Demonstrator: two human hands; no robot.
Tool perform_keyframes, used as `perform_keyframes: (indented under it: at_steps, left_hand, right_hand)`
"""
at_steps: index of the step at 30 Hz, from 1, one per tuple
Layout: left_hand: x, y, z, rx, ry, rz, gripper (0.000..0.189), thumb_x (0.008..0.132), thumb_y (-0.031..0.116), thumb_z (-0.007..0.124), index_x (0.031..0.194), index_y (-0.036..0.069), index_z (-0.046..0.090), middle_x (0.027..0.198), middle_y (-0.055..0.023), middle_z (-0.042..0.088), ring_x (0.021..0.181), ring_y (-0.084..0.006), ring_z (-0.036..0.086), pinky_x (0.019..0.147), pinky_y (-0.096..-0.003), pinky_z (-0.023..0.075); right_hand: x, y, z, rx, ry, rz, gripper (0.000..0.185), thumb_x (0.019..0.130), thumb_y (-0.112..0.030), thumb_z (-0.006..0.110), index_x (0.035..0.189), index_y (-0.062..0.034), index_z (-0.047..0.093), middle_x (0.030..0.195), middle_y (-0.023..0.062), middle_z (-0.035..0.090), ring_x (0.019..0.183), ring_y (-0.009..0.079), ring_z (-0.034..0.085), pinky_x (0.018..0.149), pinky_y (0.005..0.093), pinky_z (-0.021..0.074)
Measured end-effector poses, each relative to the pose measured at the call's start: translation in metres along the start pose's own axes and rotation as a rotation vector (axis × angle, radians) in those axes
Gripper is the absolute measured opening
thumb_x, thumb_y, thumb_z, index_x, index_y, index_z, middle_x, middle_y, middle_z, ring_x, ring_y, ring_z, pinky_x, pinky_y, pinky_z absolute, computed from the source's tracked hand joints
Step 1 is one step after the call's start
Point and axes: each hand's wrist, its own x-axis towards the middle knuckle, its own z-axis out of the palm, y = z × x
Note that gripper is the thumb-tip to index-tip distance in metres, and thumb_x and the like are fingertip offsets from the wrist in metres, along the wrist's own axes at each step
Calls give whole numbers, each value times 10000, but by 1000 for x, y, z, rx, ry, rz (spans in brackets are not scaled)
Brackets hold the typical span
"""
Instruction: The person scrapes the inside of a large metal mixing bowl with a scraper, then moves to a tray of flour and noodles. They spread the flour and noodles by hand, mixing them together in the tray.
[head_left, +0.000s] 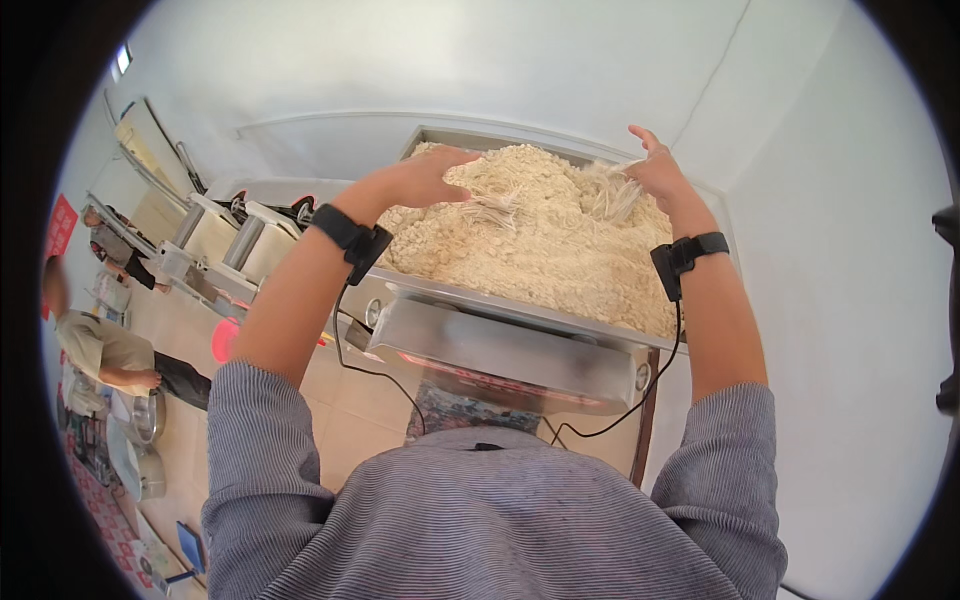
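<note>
A heap of pale, crumbly dough (517, 255) fills a rectangular metal trough (480, 289) in front of me. Loose thin noodle strands (491, 212) lie on the heap below my left hand (435, 178), whose thumb and fingers are apart with nothing between them. My right hand (660, 172) is over the trough's right side with one digit extended. More pale strands (615, 195) meet its inner side, partly blurred; whether the fingers grip them is hidden. Both wrists wear black straps with cabled devices.
Below the trough is a metal machine housing (502, 352) with side handwheels. Rollers (244, 244) carry pale sheets at left. A white wall (825, 247) stands close at right. Two people are at far left, near metal pots (146, 420) and a pink basin (224, 341).
</note>
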Motion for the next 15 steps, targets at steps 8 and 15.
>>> perform_keyframes:
  at_steps: [8, 15]
  left_hand:
    - [-38, -24, 8, 55, -37, -12, 493, 939, 274, 624, 1387, 103, 509, 1420, -182, 475, 1339, -329, 417, 1108, -406, 343]
    - [-106, -42, 59, 159, 43, -84, 473, 899, 289, 649, 1338, 138, 556, 1349, -190, 537, 1279, -363, 471, 1067, -451, 374]
  right_hand:
    - [16, 16, -14, -275, -147, -3, 448, 805, 73, 544, 1193, -121, 655, 898, 134, 692, 799, 198, 678, 713, 357, 536]
    - [16, 12, -3, -791, -120, -216, 100, 709, -155, 681, 796, -121, 716, 846, 130, 699, 831, 318, 677, 738, 420, 529]
